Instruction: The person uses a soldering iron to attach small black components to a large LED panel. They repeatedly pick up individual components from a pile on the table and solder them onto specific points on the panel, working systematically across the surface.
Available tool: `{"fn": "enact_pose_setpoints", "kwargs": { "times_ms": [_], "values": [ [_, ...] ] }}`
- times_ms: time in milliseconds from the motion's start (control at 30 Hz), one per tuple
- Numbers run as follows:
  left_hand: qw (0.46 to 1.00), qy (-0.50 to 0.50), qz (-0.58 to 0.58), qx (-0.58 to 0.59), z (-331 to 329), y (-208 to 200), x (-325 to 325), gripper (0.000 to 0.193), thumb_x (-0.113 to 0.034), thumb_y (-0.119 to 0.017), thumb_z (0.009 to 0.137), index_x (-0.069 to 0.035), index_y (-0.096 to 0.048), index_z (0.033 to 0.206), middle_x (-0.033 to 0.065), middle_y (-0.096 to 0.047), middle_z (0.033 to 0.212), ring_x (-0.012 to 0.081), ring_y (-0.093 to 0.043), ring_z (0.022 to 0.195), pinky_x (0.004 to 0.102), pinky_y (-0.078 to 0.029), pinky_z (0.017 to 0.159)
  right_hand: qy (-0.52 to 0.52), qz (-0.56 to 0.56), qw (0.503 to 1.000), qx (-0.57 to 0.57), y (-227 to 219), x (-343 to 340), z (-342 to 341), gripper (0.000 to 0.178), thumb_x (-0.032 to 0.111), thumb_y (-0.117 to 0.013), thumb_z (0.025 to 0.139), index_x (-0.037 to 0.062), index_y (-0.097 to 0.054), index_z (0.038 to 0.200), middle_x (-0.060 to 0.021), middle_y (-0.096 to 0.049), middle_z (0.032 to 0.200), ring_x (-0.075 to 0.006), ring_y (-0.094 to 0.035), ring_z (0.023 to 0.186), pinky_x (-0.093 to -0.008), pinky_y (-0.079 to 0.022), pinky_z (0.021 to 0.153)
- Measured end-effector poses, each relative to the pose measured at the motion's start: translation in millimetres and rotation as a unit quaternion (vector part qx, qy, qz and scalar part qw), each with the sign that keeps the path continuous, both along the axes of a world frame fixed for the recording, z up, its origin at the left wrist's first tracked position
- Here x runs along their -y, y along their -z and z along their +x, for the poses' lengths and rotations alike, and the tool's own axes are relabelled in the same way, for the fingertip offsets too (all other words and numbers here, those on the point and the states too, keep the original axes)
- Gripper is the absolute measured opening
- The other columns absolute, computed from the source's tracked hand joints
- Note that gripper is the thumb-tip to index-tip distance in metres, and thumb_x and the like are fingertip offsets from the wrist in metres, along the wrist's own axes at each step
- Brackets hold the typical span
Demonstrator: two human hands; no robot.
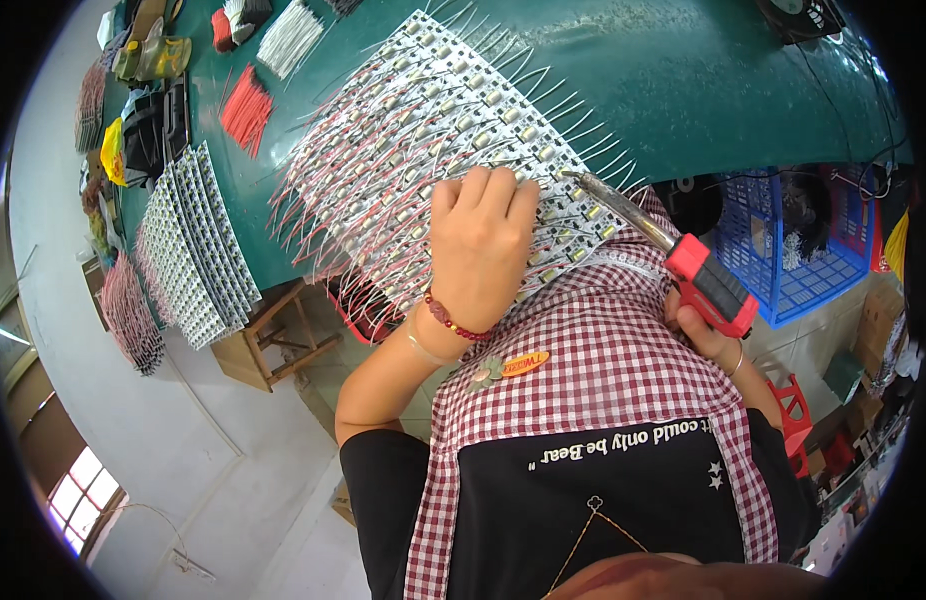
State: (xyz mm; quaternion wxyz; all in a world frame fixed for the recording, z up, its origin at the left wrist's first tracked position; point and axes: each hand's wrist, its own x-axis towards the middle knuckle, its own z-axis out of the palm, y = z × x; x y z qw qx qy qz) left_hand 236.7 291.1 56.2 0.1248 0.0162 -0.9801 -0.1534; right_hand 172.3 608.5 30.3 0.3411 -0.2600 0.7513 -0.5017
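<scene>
A large panel of small circuit boards lies tilted at the near edge of the green table, with red and white wires sticking out along its sides. Over its near part rests my left hand, fingers curled down and closed; whatever is between the fingertips is hidden. My right hand grips a soldering iron by its red and black handle. The iron's metal tip points left and reaches the boards just right of my left hand. Part of my right hand is hidden behind the handle.
Bundles of red wires and white wires lie farther back on the table. More wired panels stand at the left edge, above a wooden stool. To the right is a blue plastic basket; cables hang near it.
</scene>
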Motion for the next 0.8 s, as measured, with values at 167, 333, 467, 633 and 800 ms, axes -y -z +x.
{"fn": "enact_pose_setpoints", "kwargs": {
  "times_ms": [167,333,467,633,800],
  "values": [
    [0.997,-0.055,-0.052,0.002,9.2,-32.6,11.1,0.020,-0.003,-0.060,0.070,-0.005,-0.064,0.090,0.0054,-0.049,0.077,0.0219,-0.050,0.077,0.0354,-0.037,0.069,0.042,0.003,0.999,-0.001,0.5,-5.7,5.4,0.017,0.016,-0.066,0.076,0.0008,-0.064,0.083,-0.0107,-0.063,0.077,-0.0273,-0.062,0.068,-0.0354,-0.048,0.061],
    [0.994,-0.031,0.055,-0.088,9.3,-32.8,-4.0,0.024,0.007,-0.065,0.068,-0.003,-0.067,0.090,0.0057,-0.049,0.073,0.0229,-0.049,0.070,0.0356,-0.039,0.063,0.044,0.009,0.999,0.017,0.6,-12.1,7.5,0.018,0.019,-0.066,0.076,0.0014,-0.064,0.082,-0.0105,-0.063,0.077,-0.0257,-0.061,0.066,-0.0345,-0.047,0.060],
    [0.992,0.019,0.113,-0.062,5.4,9.2,-13.8,0.026,0.004,-0.061,0.070,-0.001,-0.065,0.095,0.0073,-0.047,0.076,0.0235,-0.049,0.072,0.0348,-0.040,0.064,0.024,0.000,1.000,0.004,0.8,-8.7,5.3,0.019,0.021,-0.066,0.076,0.0024,-0.063,0.080,-0.0087,-0.061,0.074,-0.0263,-0.060,0.067,-0.0346,-0.046,0.060],
    [0.991,0.020,0.115,-0.068,6.0,17.2,-15.2,0.026,0.007,-0.063,0.070,-0.001,-0.065,0.094,0.0074,-0.047,0.075,0.0235,-0.049,0.071,0.0346,-0.042,0.063,-0.006,0.022,1.000,-0.002,4.7,-14.3,6.6,0.018,0.021,-0.066,0.076,0.0038,-0.062,0.077,-0.0074,-0.060,0.072,-0.0272,-0.058,0.066,-0.0353,-0.044,0.058],
    [0.992,0.023,0.101,-0.065,5.7,15.6,-16.9,0.026,0.008,-0.063,0.069,-0.001,-0.065,0.094,0.0072,-0.047,0.075,0.0233,-0.049,0.071,0.0345,-0.042,0.064,-0.007,-0.013,0.999,-0.051,0.2,-2.1,4.1,0.015,0.018,-0.067,0.073,0.0043,-0.061,0.075,-0.0075,-0.060,0.072,-0.0253,-0.057,0.063,-0.0354,-0.042,0.055]
  ]
}}
